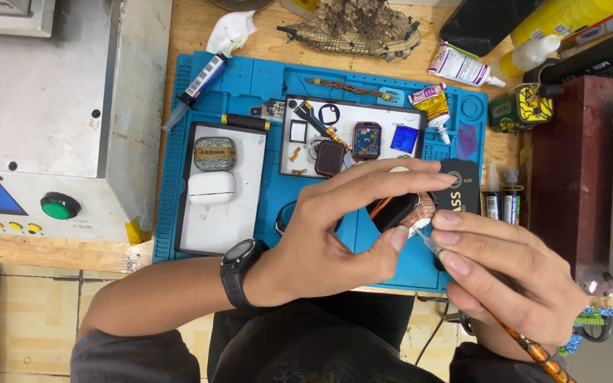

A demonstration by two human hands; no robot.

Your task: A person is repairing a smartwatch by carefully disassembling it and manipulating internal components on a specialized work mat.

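A: What's nearest?

B: The right hand (505, 276), fingers pinched on a thin tool (428, 243). The left hand (342, 234) grips a small watch body (402, 211) above the blue mat (278, 78).

A: Handling?

B: Probably light, fragile; hold its edges. Farther: a parts tray (384, 117).

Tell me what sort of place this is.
Probably a small-electronics or watch repair bench: a blue repair mat, an opened smartwatch on a parts tray, and glue tubes nearby.

A wooden bench (193, 28) carries a blue work mat (264, 78), a grey machine (51, 106) and glue tubes (462, 67).
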